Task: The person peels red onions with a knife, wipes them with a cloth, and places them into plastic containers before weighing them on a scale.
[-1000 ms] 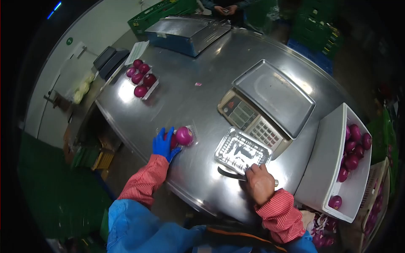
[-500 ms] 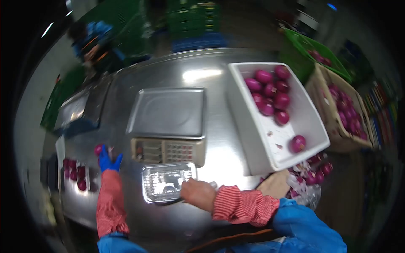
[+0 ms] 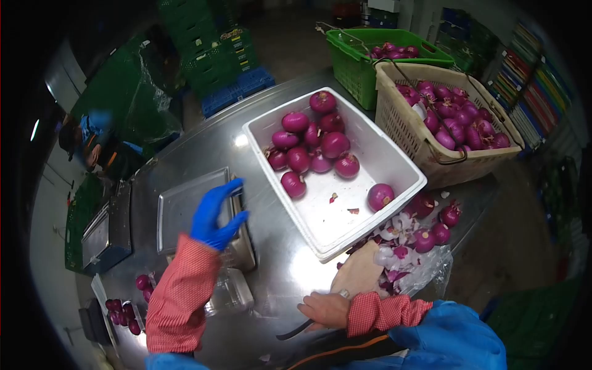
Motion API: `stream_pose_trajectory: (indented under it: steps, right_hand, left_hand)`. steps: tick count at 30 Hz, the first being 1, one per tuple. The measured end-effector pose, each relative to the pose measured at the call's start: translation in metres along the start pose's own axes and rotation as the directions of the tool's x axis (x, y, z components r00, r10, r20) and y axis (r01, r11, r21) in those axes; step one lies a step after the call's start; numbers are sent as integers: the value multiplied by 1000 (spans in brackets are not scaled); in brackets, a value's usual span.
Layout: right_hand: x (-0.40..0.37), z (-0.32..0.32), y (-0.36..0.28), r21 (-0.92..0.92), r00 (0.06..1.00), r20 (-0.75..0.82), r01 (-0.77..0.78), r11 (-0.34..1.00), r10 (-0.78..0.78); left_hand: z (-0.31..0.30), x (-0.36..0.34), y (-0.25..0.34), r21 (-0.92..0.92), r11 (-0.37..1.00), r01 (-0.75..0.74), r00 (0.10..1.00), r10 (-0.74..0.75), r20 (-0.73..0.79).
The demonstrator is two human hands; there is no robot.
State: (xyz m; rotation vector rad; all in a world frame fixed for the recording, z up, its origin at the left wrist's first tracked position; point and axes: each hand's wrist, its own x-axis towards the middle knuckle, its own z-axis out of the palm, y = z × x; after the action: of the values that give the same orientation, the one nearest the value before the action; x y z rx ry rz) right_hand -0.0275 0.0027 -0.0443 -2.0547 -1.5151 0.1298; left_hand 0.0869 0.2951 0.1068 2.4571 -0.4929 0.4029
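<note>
Left hand (image 3: 216, 216) spread empty above scale (image 3: 177, 208), toward onions (image 3: 311, 148); right hand (image 3: 324, 309) over knife (image 3: 291, 333), parked on desk (image 3: 283, 265), grip unclear.

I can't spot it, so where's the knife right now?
Head view, bottom centre: the knife pokes out leftward from under the right hand at the near edge of the steel table, right of the clear tray.

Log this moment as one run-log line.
left hand: gloved, open, empty, above scale | right hand: bare, on knife, grip unclear | white tub: red onions | tray: by scale
</note>
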Motion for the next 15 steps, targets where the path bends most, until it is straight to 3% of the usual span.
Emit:
stream_pose_trajectory:
  steps: [4, 6, 9, 12, 15]
  right_hand:
    - [-17, -31, 2, 39, 984, -122, -128, 991, 132]
    - [-28, -45, 15, 60, 971, -163, -167, 984, 174]
    - [-56, -57, 38, 57, 948, -233, -209, 976, 217]
    - [-79, -69, 53, 66, 900, -336, -270, 961, 276]
    - [-93, -82, 62, 67, 873, -360, -327, 943, 329]
  left_hand:
    - [93, 113, 35, -38, 990, -138, 968, 143, 208]
    - [142, 163, 32, 132, 977, -168, 933, 114, 341]
    - [206, 218, 22, 447, 859, -251, 889, 22, 456]
    - [250, 252, 4, 595, 778, -204, 810, -207, 549]
    - [277, 260, -9, 620, 777, -107, 821, -283, 496]
